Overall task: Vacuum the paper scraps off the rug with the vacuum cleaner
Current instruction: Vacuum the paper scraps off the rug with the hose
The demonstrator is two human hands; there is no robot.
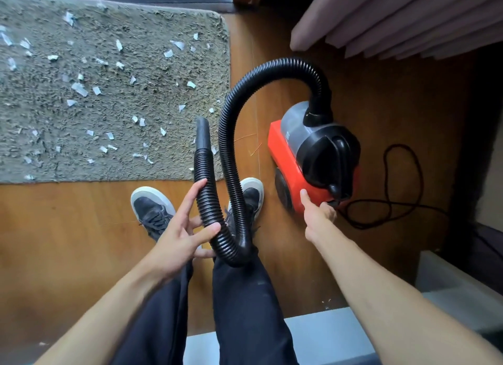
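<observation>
At the bottom of the frame, dark-trousered legs point(239, 296) run up to two dark sneakers point(152, 206) on a wooden floor point(68, 228). At lower centre the left hand point(179, 234) cradles the black ribbed hose point(206, 201) with loosely spread fingers. Its nozzle point(203, 132) points toward the top of the frame, over the rug's near edge. To the right, the right hand point(317, 213) touches the rear of the red vacuum cleaner point(310, 157); its grip is unclear. A black cord point(392, 201) loops at right. The grey rug point(122, 97) fills the upper left, littered with paper scraps point(79, 88). Pink pleated fabric point(394, 19) hangs at upper right.
</observation>
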